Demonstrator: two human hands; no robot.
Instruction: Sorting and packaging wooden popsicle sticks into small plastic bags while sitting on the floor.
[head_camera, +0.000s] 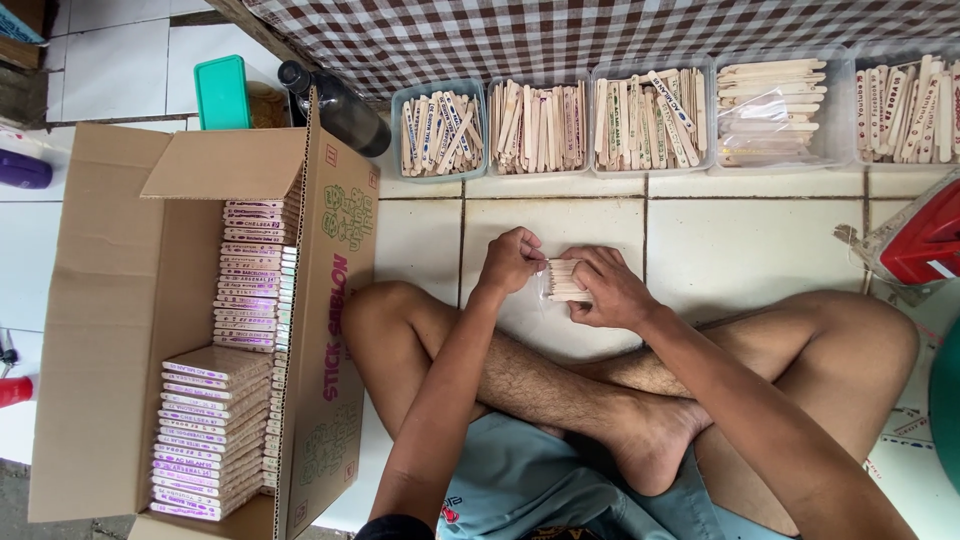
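Currently both hands meet on one bundle of sticks (566, 281) in a clear sleeve, above the crossed legs. Left hand (510, 260) pinches its left end; right hand (610, 288) clamps the rest. Tiled floor (740, 240) underneath. Five clear tubs of sticks (538, 128) line the far side. Open cardboard box (120, 320) at left holds stacked packed bundles (215, 430).

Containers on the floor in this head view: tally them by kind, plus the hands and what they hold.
Clear tubs of wooden sticks: 5
Cardboard box: 1
Dark bottle: 1
Stick bundle, held by left hand and right hand: 1
Total: 8
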